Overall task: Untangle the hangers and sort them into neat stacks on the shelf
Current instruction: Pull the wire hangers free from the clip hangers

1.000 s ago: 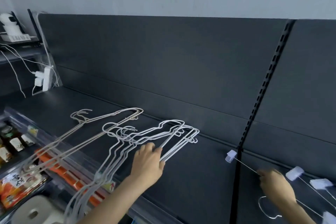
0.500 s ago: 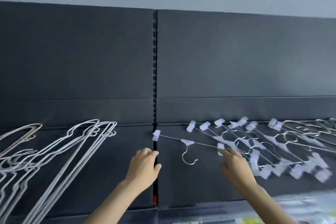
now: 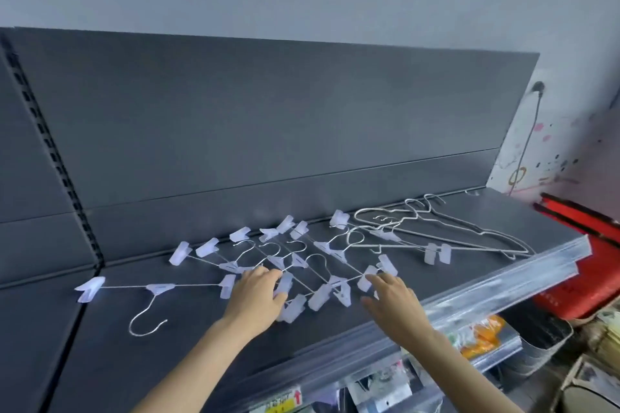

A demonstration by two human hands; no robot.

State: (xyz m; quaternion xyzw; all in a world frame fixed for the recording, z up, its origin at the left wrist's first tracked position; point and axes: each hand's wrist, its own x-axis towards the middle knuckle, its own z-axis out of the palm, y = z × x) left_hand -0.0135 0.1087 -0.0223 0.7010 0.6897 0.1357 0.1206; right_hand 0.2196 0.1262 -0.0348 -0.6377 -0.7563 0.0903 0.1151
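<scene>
**A:** The left hand (image 3: 256,295) sat in the clip hangers (image 3: 302,258), fingertips lost among the plastic clips. I couldn't say whether they pinched 1 or only touched.

**B:** And the right hand (image 3: 391,298) was smeared, its fingertips soft-edged. Both forearms ran off the bottom edge.

**A:** How many in that tangle? The wires crossed too much to count.

**B:** It was the same with the wire hangers (image 3: 453,231): overlapped, number unclear. Below the shelf (image 3: 167,362), the orange packets (image 3: 479,339) were blurred and their print was unreadable. The bottom edge cut the price label (image 3: 281,401), and the right edge cut the red object (image 3: 590,265).
</scene>
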